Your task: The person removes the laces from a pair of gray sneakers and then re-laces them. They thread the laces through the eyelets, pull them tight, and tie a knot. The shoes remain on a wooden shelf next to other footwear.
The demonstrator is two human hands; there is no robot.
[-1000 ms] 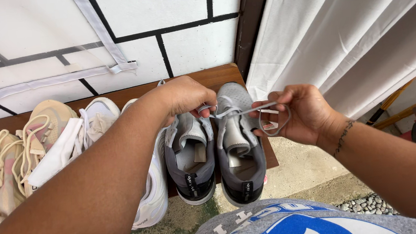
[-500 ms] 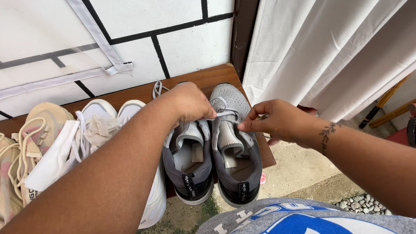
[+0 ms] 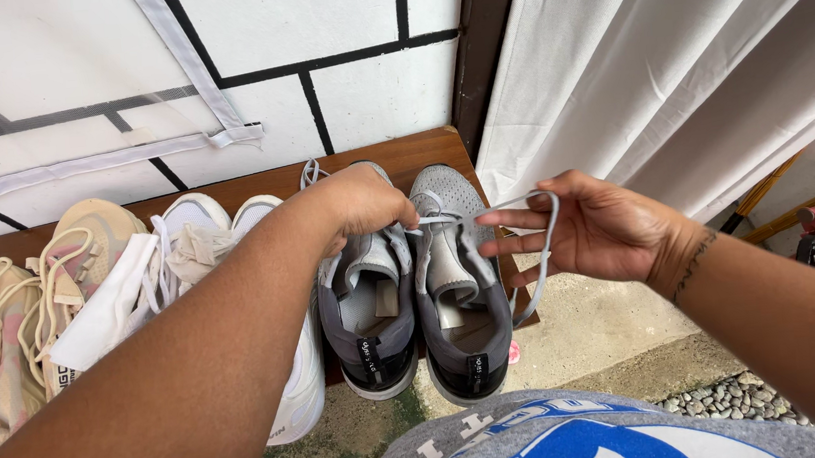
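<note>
On a low wooden bench point(image 3: 256, 185) against a white wall with dark lines, a pair of grey sneakers stands side by side at the bench's right end, toes toward the wall. Over them, the left hand point(image 3: 366, 203) is closed, pinching a grey shoelace point(image 3: 539, 247) at the top of the right grey sneaker point(image 3: 457, 293). From that pinch the lace runs level across to the right hand point(image 3: 599, 227), which is held palm-up with fingers spread loosely; the lace loops over those fingers and hangs down in a curve beside the shoe. The left grey sneaker point(image 3: 371, 321) sits touching its partner, laces loose. Left of the grey pair are white sneakers point(image 3: 197, 238), then beige sneakers point(image 3: 12, 313) with cream laces at the bench's far left. A white curtain point(image 3: 688, 67) hangs to the right, above a concrete floor point(image 3: 593, 331).
</note>
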